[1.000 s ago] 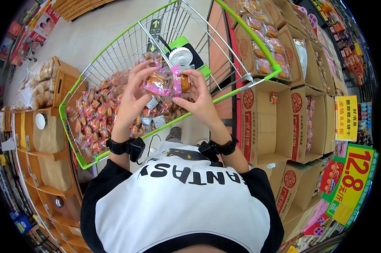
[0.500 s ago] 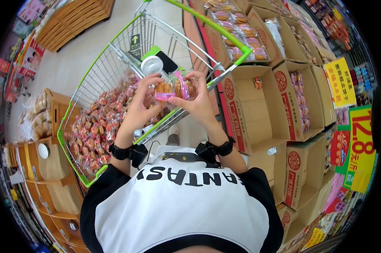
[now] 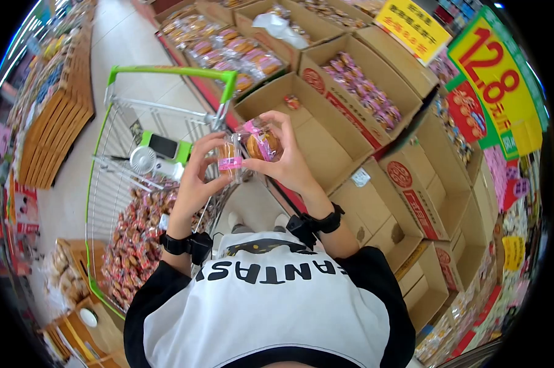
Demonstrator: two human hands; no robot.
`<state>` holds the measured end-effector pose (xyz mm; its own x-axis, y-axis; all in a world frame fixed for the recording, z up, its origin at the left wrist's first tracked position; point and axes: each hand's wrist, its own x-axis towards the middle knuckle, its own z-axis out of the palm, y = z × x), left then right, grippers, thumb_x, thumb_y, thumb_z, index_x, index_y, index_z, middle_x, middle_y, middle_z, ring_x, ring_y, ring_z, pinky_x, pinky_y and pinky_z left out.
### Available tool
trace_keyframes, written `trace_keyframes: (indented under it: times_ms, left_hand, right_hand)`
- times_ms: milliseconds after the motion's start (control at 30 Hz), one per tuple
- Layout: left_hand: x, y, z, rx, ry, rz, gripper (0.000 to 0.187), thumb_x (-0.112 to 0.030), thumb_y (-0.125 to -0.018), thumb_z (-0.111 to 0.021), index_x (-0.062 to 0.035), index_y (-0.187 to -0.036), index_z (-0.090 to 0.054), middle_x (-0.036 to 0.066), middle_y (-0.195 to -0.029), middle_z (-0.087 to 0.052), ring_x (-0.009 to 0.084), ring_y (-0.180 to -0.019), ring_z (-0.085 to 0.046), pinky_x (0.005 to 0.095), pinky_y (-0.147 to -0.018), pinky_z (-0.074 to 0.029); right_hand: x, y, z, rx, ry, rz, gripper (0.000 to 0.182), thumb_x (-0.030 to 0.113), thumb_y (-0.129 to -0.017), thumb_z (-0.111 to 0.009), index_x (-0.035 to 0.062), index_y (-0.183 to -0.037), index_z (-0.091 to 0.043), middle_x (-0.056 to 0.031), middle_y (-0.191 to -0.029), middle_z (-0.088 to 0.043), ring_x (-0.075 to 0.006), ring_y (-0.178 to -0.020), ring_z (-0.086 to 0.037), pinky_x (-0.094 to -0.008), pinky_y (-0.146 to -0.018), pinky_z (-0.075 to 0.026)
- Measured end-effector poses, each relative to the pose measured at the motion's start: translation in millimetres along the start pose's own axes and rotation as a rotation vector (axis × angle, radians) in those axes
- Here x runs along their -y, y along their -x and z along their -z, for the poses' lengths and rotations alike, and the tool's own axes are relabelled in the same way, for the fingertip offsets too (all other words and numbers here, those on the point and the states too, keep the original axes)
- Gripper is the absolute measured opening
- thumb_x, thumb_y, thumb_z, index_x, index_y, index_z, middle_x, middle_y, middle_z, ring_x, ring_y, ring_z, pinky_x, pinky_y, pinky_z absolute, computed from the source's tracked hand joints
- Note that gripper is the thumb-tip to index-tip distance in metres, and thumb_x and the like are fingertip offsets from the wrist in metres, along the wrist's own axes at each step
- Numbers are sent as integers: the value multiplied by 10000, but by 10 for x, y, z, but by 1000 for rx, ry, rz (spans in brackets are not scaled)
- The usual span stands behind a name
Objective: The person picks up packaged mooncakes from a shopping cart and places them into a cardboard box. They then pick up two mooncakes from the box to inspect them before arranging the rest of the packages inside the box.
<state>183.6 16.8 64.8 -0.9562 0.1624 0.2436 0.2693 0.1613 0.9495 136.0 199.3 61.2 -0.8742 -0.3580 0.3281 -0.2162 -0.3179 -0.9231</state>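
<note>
My left hand [image 3: 197, 167] is closed on a small clear packet [image 3: 230, 158] with a pink label, pinched between thumb and fingers. In my right hand [image 3: 289, 156] is another wrapped pastry packet [image 3: 263, 145], round and brown with a pink band. The two packets are side by side, close together, in front of my chest. Below and left of them is a shopping cart [image 3: 233, 83] with green edges, holding a heap of red-wrapped snacks [image 3: 143, 236]. A white fan [image 3: 143, 159] and a phone [image 3: 164, 146] are at the cart's upper part.
Cardboard boxes stand on the right; one box [image 3: 326, 144] holds a single small packet [image 3: 292, 102], another has purple-wrapped snacks [image 3: 363, 89]. Yellow price signs [image 3: 412, 29] rise behind them. Wooden shelving [image 3: 59, 132] is at the left, bagged bread [image 3: 62, 273] lower left.
The view has turned toward the boxes, which now fill more of the picture, and the cart appears farther left. Both packets remain held, now slightly farther apart.
</note>
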Motion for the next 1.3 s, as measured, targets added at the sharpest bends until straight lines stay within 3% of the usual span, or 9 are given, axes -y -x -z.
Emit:
trace_keyframes:
  times_ms: [67, 200, 533, 633, 700, 800, 933, 1200, 1300]
  left_hand:
    - [3, -116, -208, 24, 93, -39, 560, -15, -630, -670, -89, -1141, -454, 75, -1247, -368, 185, -1156, -360, 324, -899, -342]
    - [32, -306, -499, 72, 115, -24, 584, -8, -635, -674, -57, -1168, -441, 66, -1213, -383, 182, -1142, -368, 330, -905, -352]
    - [-32, -881, -770, 195, -84, -189, 559, -20, -652, -673, -51, -1167, -456, 89, -1157, -413, 200, -1090, -393, 319, -899, -382]
    - [30, -1111, -830, 265, 45, -80, 552, -40, -666, -680, -54, -1168, -451, 89, -1160, -420, 212, -1101, -390, 320, -884, -404]
    - [53, -1318, -895, 297, -16, -179, 550, -42, -667, -681, -54, -1166, -450, 81, -1161, -419, 206, -1101, -393, 316, -875, -411]
    - [48, -1612, -1018, 346, -78, -288, 527, -54, -674, -683, -58, -1149, -456, 71, -1152, -427, 200, -1073, -423, 310, -865, -415]
    - [122, -1985, -1184, 418, 99, -202, 485, -59, -688, -681, -55, -1124, -468, 89, -1108, -437, 197, -1016, -462, 302, -838, -425]
    - [149, -2818, -1415, 450, -135, -407, 461, -122, -732, -672, -34, -1134, -465, 82, -1118, -428, 183, -1054, -460, 301, -837, -441]
    - [134, -3185, -1475, 445, -320, -582, 451, -165, -718, -686, -54, -1113, -498, 85, -1094, -462, 197, -1043, -465, 308, -827, -441]
  right_hand:
    - [91, 94, 232, -54, 40, -13, 712, 109, -617, -764, 79, -1149, -292, -79, -984, -470, -129, -886, -503, -261, -792, -410]
    - [238, 224, 621, -149, 116, -54, 706, 97, -626, -751, 91, -1161, -289, -86, -1104, -394, -157, -998, -454, -261, -769, -423]
    - [500, 233, 1087, -370, 373, 22, 673, 85, -639, -682, 68, -1118, -209, -182, -1049, -439, -223, -997, -492, -320, -808, -417]
    - [607, 232, 1208, -429, 645, 53, 631, 116, -629, -669, 59, -1086, -237, -183, -1009, -471, -266, -964, -504, -337, -831, -402]
    - [689, 235, 1326, -351, 819, -23, 563, 138, -620, -662, 51, -1033, -289, -176, -1003, -465, -301, -942, -495, -357, -829, -395]
    - [860, 243, 1446, -365, 933, -57, 505, 143, -609, -659, 46, -982, -332, -157, -971, -460, -304, -910, -491, -362, -794, -400]
    - [967, 235, 1614, -454, 1094, 37, 477, 143, -595, -664, 39, -941, -353, -148, -942, -453, -295, -873, -488, -349, -755, -405]
    - [1531, 176, 1745, -542, 1324, -81, 415, 169, -619, -649, 46, -948, -429, -143, -956, -547, -287, -915, -541, -349, -771, -430]
    - [1685, 103, 1954, -508, 1394, -2, 427, 166, -629, -637, 39, -987, -441, -153, -974, -562, -289, -928, -550, -356, -793, -434]
